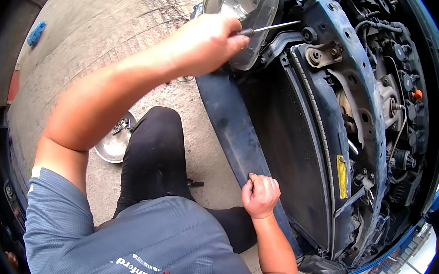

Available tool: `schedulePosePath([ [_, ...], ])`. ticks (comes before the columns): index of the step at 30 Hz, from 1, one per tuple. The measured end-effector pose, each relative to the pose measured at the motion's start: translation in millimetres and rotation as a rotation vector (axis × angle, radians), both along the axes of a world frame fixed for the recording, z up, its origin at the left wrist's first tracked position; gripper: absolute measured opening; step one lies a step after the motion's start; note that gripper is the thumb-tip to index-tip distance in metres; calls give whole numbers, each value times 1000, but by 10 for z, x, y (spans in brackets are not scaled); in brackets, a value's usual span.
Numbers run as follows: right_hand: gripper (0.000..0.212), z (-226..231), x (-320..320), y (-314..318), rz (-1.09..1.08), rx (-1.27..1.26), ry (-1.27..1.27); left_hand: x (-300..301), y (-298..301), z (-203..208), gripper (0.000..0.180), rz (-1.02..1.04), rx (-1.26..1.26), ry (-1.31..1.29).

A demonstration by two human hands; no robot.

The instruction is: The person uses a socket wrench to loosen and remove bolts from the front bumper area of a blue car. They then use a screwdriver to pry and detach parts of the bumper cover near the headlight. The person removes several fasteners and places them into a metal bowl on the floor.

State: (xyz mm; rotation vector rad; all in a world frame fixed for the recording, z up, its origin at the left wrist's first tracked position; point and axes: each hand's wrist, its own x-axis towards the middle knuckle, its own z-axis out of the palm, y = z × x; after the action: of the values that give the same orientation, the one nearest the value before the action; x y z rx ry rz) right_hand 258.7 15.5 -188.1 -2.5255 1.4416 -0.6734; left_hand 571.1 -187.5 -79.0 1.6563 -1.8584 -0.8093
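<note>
My left hand (209,41) is closed around the dark handle of a screwdriver (272,28). Its thin metal shaft points right, with the tip beside a dark front frame panel (326,21), above a round bolt mount. Just behind the tool sits a clear headlight (253,51). Lower down, my right hand (261,197) is curled over the edge of a long dark bumper beam (233,128); the undersides of its fingers are hidden. A black radiator (287,143) stands just right of the beam.
An open engine bay (397,100) fills the right side. On the concrete floor, a round metal bowl (104,154) holds small metal parts, close to my bent leg (153,147). A blue crumpled cloth (36,33) lies far left. A yellow label (341,176) sits beside the radiator.
</note>
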Motion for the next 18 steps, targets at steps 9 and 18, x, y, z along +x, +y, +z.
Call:
schedulePosePath([
  [9, 15, -31, 29, 6, -2, -81, 16, -114, 109, -121, 30, 61, -234, -294],
  [18, 14, -44, -1, 13, -36, -126, -1, 329, -180, -36, 48, -200, 365, 663],
])
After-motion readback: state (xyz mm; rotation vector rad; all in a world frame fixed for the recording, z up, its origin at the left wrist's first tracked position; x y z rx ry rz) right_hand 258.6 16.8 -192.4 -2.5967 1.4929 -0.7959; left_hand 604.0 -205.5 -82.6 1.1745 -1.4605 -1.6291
